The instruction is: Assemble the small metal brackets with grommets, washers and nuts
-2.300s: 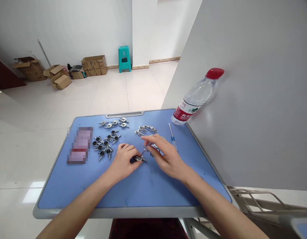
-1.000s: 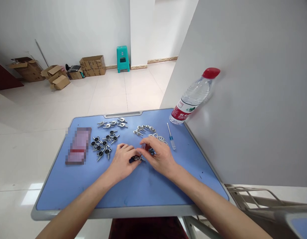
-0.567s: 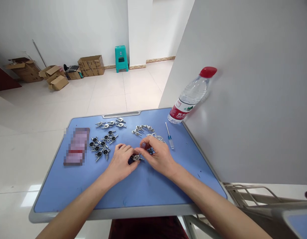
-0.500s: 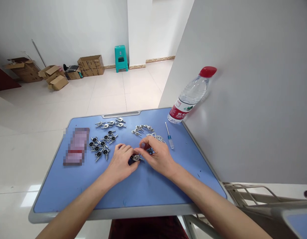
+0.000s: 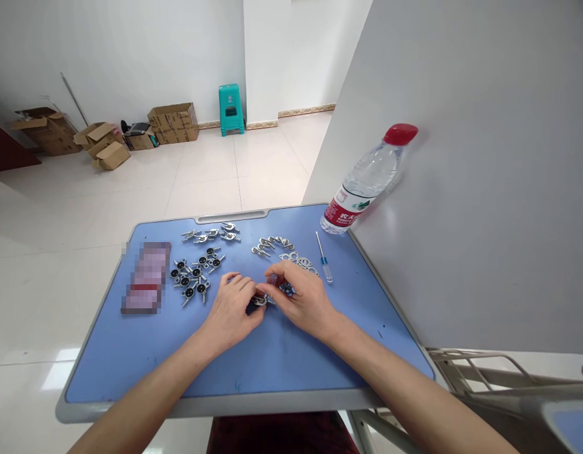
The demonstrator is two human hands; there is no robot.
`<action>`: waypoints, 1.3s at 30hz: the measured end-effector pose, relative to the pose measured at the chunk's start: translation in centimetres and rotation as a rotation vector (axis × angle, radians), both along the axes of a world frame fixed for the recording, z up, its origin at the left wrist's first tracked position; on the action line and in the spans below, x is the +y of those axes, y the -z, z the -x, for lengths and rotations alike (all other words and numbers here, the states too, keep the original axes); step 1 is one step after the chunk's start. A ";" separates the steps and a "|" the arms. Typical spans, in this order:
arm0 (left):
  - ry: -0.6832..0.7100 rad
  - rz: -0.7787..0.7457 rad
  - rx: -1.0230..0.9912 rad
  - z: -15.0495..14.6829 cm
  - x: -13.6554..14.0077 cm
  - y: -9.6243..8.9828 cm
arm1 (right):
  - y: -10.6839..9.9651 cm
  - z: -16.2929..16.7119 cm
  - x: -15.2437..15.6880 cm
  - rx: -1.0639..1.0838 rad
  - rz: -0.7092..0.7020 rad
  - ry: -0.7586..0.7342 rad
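Note:
My left hand (image 5: 232, 308) is closed on a small metal fitting (image 5: 259, 301) and steadies it at the table surface. The fingers of my right hand (image 5: 298, 296) pinch the clear, purplish handle of a small screwdriver (image 5: 273, 279) standing over that fitting; its tip is hidden. Dark small parts (image 5: 287, 288) lie partly under my right hand. Past it are flat metal plates (image 5: 299, 260) and an arc of small metal pieces (image 5: 273, 243). Left of my hands sit several metal fittings with black round centres (image 5: 195, 272), and farther back several bare metal fittings (image 5: 212, 233).
Another screwdriver (image 5: 324, 260) with a blue and clear handle lies at the right of the blue table (image 5: 291, 359). A water bottle (image 5: 362, 186) stands by the grey panel (image 5: 484, 189). A pixelated flat item (image 5: 148, 277) lies left. Cardboard boxes (image 5: 173, 123) and a green stool (image 5: 231, 110) stand beyond.
The view has shifted slightly. Both hands keep their places at the fitting; the fingers of my right hand have moved a little around the screwdriver handle.

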State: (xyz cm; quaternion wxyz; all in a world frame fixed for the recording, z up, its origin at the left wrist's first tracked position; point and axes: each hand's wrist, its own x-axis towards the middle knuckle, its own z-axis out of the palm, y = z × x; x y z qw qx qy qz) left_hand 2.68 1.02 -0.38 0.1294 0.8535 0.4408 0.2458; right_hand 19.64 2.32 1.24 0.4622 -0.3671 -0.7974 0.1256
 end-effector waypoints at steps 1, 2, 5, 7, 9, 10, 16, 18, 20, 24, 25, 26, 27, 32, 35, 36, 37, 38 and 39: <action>0.002 -0.003 -0.003 0.0 0.0 0.0 | 0.0 0.0 0.0 -0.003 -0.011 -0.012; 0.002 -0.005 -0.003 0.0 0.0 0.0 | 0.0 0.0 0.0 -0.007 -0.019 -0.024; -0.002 -0.009 0.007 -0.1 0.1 0.0 | -0.1 -0.1 0.1 -0.035 -0.017 -0.052; -0.003 -0.012 0.015 -0.1 0.1 0.0 | -0.1 -0.1 0.2 -0.051 -0.012 -0.058; -0.003 -0.011 0.016 -0.1 0.1 0.0 | 0.0 -0.1 0.2 -0.053 -0.019 -0.050; -0.005 -0.009 0.016 -0.1 0.1 0.0 | 0.0 -0.1 0.2 -0.050 -0.022 -0.046; -0.005 0.010 0.013 -0.1 0.0 -0.2 | -0.3 -0.2 0.2 -0.074 -0.004 -0.073; -0.001 0.018 0.007 -0.1 0.0 -0.2 | -0.6 -0.3 0.1 -0.102 0.022 -0.101; 0.001 0.025 -0.002 -0.1 0.0 -0.3 | -0.8 -0.5 0.1 -0.106 0.041 -0.123; 0.001 0.040 -0.004 -0.1 0.0 -0.4 | -0.7 -0.6 0.2 -0.042 0.018 -0.062; 0.000 0.046 -0.001 -0.1 0.0 -0.5 | -0.5 -0.5 0.3 -0.026 0.008 -0.035; -0.002 0.052 0.004 -0.1 0.0 -0.5 | -0.3 -0.4 0.3 -0.015 0.001 -0.011; -0.005 0.058 0.009 -0.1 0.0 -0.5 | -0.2 -0.3 0.3 -0.010 -0.002 0.005; -0.019 0.092 -0.007 0.0 -0.1 -0.4 | 0.1 0.1 0.1 -0.001 0.002 0.042; -0.039 0.122 -0.022 0.1 0.0 -0.3 | -0.1 0.1 0.1 0.002 0.024 0.045; -0.045 0.135 -0.023 0.2 0.0 -0.3 | -0.1 0.1 0.1 0.000 0.036 0.042; -0.049 0.148 -0.025 0.2 0.0 -0.3 | -0.2 0.0 0.1 0.000 0.047 0.039; -0.051 0.162 -0.028 0.2 0.0 -0.3 | -0.2 0.0 0.1 0.000 0.054 0.035; -0.053 0.174 -0.033 0.2 0.0 -0.4 | -0.3 0.0 0.1 -0.001 0.057 0.031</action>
